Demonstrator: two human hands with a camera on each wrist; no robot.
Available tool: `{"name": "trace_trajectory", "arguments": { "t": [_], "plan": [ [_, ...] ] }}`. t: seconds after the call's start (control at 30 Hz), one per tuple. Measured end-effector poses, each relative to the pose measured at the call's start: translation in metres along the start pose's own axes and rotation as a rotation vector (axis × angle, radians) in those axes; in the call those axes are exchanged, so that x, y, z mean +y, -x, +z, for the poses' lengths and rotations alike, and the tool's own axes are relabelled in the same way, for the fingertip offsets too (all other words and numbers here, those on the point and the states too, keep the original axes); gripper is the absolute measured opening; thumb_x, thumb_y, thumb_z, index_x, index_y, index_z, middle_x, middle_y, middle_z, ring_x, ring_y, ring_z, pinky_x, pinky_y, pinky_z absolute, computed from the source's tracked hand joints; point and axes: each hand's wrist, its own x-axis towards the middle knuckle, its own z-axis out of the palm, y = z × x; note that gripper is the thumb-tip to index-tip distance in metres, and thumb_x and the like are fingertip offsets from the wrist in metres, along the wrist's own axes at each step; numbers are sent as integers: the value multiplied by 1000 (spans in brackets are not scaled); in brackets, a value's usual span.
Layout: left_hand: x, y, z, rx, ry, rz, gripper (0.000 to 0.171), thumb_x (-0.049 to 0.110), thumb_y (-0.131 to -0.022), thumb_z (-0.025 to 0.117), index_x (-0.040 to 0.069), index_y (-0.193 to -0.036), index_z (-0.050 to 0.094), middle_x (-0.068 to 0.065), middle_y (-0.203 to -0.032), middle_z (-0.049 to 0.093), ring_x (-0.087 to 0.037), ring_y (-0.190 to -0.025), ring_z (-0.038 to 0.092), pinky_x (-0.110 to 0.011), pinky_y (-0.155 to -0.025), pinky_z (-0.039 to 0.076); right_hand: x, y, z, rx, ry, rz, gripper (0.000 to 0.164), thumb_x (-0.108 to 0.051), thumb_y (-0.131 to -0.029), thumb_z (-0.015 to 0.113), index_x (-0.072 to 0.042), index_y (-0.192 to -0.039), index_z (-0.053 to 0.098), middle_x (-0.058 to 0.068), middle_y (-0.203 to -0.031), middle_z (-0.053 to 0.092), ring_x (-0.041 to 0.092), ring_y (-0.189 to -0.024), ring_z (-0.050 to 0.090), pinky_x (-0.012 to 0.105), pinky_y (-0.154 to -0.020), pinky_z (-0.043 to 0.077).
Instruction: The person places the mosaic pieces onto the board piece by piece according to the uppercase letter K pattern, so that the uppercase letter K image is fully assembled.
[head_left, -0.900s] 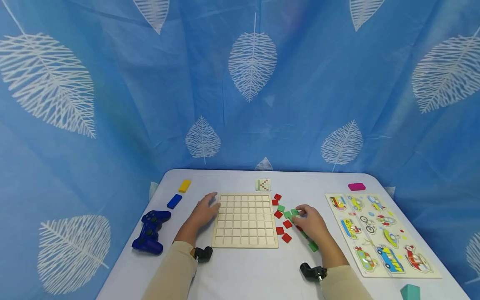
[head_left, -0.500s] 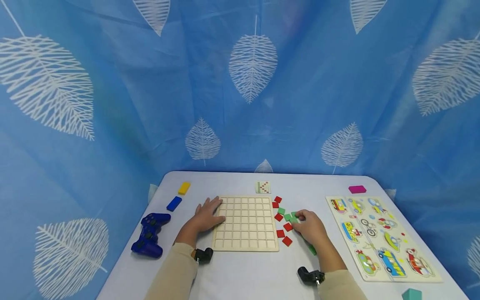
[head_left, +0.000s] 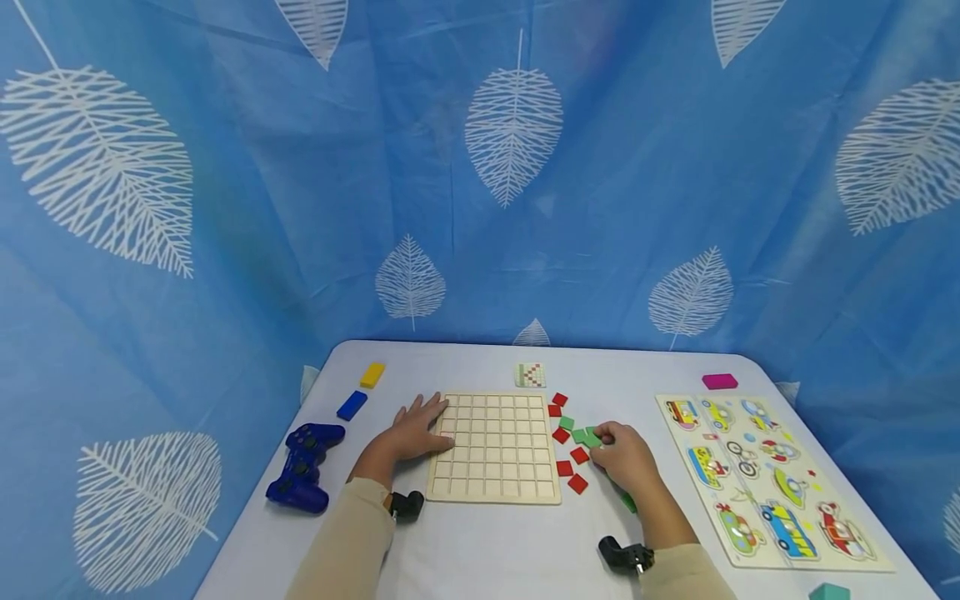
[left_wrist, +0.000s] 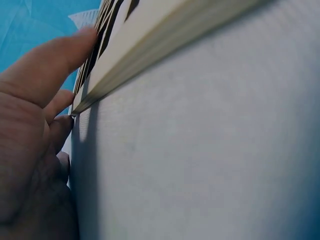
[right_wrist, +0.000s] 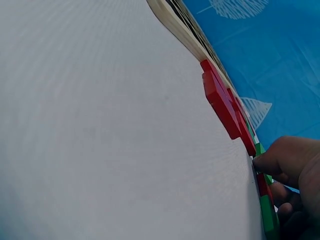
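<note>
In the head view, my left hand (head_left: 412,433) lies over the left edge of a pale wooden grid board (head_left: 495,448), its fingers extended. The left wrist view shows the thumb (left_wrist: 55,62) against the board's side. To the board's right are several red tiles (head_left: 577,484) and green tiles (head_left: 567,423). My right hand (head_left: 628,457) is among them, thumb and forefinger pinching at a green tile (head_left: 593,438). In the right wrist view its thumb (right_wrist: 272,157) is bent beside green and red tiles, and the fingertips are partly hidden. More tiles lie partly covered under the right hand.
A small pattern card (head_left: 530,375) lies behind the board. At left are a blue game controller (head_left: 303,468), a blue block (head_left: 352,406) and a yellow block (head_left: 372,375). At right are a picture puzzle (head_left: 772,483), a magenta block (head_left: 720,382) and a teal block (head_left: 829,592).
My left hand has moved right from beside the board onto its left edge. The right hand has lowered slightly over the green tiles, and its thumb and forefinger have closed together.
</note>
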Motion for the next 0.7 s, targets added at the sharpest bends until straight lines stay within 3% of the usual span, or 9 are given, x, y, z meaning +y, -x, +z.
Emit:
{"name": "trace_trajectory", "arguments": {
  "t": [0.2, 0.47, 0.7],
  "plan": [
    [0, -1, 0, -12, 4, 15, 101, 54, -85, 82, 17, -166, 33, -6, -177, 14, -36, -164, 2, -60, -131, 1, -3, -1, -2, 0, 6, -1, 35, -16, -89, 76, -5, -121, 69, 13, -111, 63, 30, -104, 57, 49, -92, 53],
    [3, 1, -4, -34, -3, -3, 99, 52, -86, 81, 19, -166, 32, -3, -177, 15, -35, -164, 1, -60, -131, 1, -11, -3, -10, -29, -15, -2, 31, -16, -92, 74, -5, -121, 69, 12, -110, 66, 29, -103, 58, 43, -89, 55],
    [2, 2, -6, -44, 12, 3, 97, 49, -87, 81, 20, -166, 33, -3, -177, 16, -35, -164, 1, -60, -131, -1, -24, -13, -3, -19, -28, -68, 31, -14, -91, 73, -5, -121, 70, 12, -113, 66, 27, -99, 59, 40, -83, 57]
  ]
}}
